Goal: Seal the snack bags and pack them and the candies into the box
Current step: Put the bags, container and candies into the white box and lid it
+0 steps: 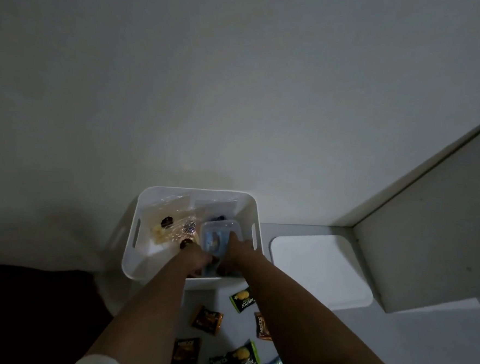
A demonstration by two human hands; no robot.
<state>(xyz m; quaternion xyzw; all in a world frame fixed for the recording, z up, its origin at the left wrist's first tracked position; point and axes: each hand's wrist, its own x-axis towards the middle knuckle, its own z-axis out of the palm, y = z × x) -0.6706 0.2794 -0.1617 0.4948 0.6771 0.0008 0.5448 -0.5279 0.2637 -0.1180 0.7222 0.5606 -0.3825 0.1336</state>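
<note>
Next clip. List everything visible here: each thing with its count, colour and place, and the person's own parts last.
box: one, white, against the wall.
snack bags: at least three, clear, inside the box; one bluish under the hands.
candies: about seven showing, brown, green and blue wrappers, on the table in front of the box.
lid: one, white, flat on the table right of the box.
panel: one, white, upright at far right.
left hand: in the box, at the bluish bag's near end; grip unclear.
right hand: in the box, fingers straight on the bluish bag.
</note>
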